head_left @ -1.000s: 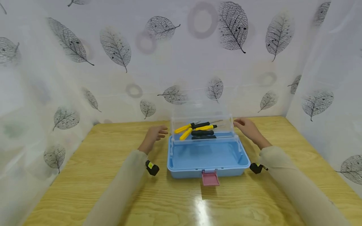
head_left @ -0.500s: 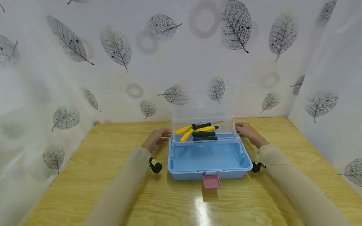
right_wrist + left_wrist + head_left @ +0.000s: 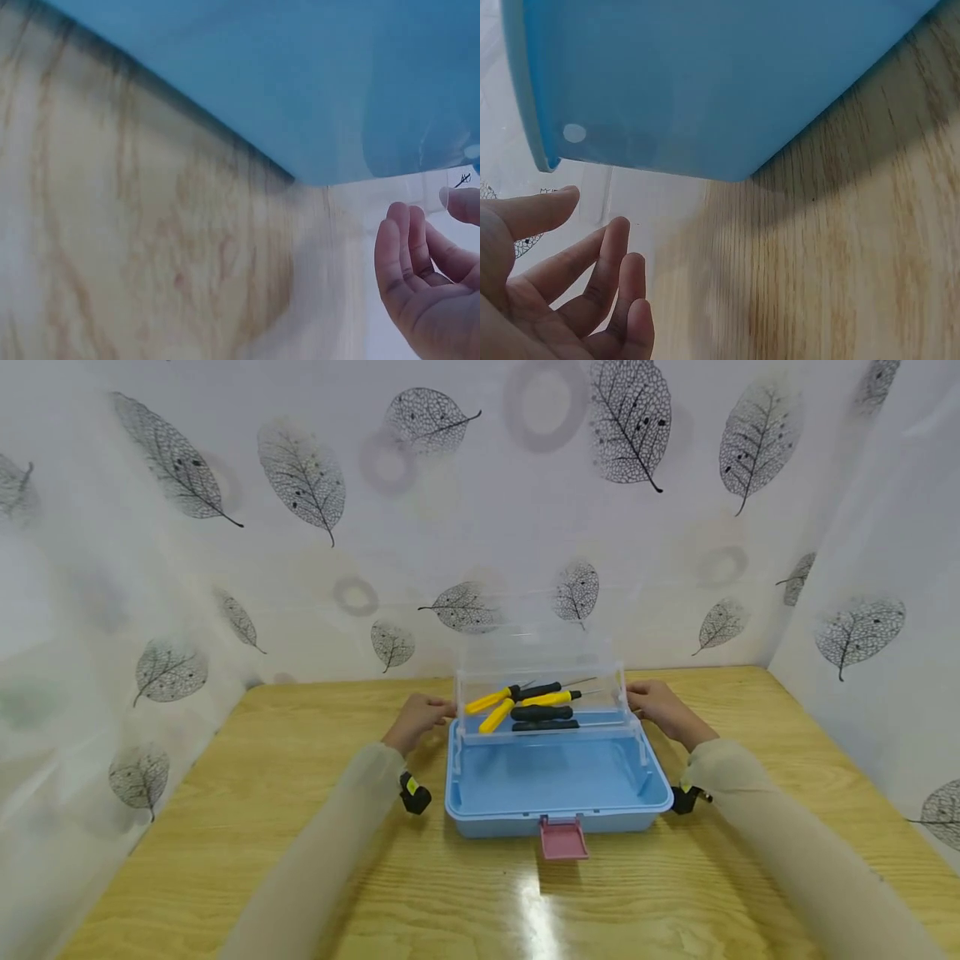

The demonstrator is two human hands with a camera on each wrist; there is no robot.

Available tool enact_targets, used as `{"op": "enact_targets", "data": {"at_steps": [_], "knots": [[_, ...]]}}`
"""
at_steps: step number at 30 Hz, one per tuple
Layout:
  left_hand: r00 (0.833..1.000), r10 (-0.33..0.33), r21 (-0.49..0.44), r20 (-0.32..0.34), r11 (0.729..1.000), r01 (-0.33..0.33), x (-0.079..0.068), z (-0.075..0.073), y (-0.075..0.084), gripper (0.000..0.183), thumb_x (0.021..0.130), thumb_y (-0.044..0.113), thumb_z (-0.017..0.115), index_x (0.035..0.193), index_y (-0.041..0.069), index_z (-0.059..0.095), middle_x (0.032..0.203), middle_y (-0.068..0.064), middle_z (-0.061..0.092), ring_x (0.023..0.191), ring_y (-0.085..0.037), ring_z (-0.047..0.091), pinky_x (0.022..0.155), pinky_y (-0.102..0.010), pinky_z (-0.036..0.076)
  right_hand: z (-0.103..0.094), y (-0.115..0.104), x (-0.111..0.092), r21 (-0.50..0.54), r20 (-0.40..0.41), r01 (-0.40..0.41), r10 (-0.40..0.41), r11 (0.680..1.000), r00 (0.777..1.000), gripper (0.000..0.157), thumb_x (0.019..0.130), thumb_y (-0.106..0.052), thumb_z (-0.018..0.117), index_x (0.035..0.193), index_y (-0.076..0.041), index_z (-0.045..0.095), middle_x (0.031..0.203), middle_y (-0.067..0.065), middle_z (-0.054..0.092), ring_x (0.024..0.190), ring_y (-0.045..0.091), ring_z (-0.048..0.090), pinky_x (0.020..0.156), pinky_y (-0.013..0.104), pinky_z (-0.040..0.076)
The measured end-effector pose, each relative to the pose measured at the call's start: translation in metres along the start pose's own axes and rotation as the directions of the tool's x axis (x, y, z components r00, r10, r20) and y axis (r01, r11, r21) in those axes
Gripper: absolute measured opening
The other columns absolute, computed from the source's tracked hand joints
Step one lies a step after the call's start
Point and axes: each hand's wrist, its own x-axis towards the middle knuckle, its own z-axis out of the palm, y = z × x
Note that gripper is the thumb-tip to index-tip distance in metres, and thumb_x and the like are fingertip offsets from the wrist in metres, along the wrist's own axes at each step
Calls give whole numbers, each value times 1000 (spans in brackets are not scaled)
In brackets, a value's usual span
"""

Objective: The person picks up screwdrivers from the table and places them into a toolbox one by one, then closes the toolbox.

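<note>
A light-blue toolbox (image 3: 551, 772) stands on the table with its clear lid (image 3: 536, 650) raised at the back and its pink latch (image 3: 564, 841) hanging down in front. Across its rear part sits a clear tray (image 3: 617, 681) holding several yellow- and black-handled screwdrivers (image 3: 542, 713). My left hand (image 3: 417, 720) is beside the rear left corner; in the left wrist view its loosely bent fingers (image 3: 615, 244) show a gap to the thumb. At the rear right corner is my right hand (image 3: 663, 708), whose bent fingers (image 3: 390, 255) also hold nothing visible. Contact with the lid cannot be made out.
The wooden table (image 3: 315, 793) carries the toolbox near its back edge. White sheeting with a leaf print (image 3: 300, 468) hangs behind and at both sides. A small black camera (image 3: 414, 793) is worn on each wrist.
Both hands have come closer to the toolbox's rear corners, the left moving right and the right moving slightly down. The toolbox, lid and screwdrivers keep their arrangement; the head view has shifted slightly.
</note>
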Motion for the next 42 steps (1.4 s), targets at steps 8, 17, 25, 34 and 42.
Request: {"op": "enact_targets", "data": {"at_steps": [8,17,25,34,42], "knots": [[1000,-22,-2,-7,1000,22,3,1,2,41,93,27,57,125,1,57,128,-16,58,114,-29,57,103,-43,43,-4,2,6,37,11,-39,38,999,999,49,102,-23,37,138,10,37,110,13,61,79,-1,55,76,21,51],[998,-52,-89,-43,995,48,3,5,2,36,93,17,57,124,-1,57,131,-17,55,118,-31,52,104,-42,42,1,1,9,20,4,-29,28,999,1000,48,102,-21,40,139,8,38,138,31,41,85,1,54,77,21,51],[997,-26,-133,-74,991,16,3,9,3,33,92,11,58,121,-3,60,132,-18,54,121,-32,51,102,-43,44,3,0,6,5,-33,-44,44,999,998,46,101,-18,39,138,10,38,137,32,43,100,18,55,80,22,50],[996,-38,-145,-83,989,25,7,10,4,32,93,12,57,123,0,60,133,-17,54,124,-31,49,105,-44,41,3,4,7,40,-64,-14,17,999,998,46,101,-18,40,138,9,40,139,31,41,114,27,52,85,24,50],[995,-23,-131,-93,991,10,8,13,-1,33,93,14,57,123,1,60,132,-17,55,123,-31,50,103,-44,43,4,6,3,46,-74,9,-6,999,997,44,101,-17,40,135,11,42,133,33,45,81,-2,53,73,16,48]]}}
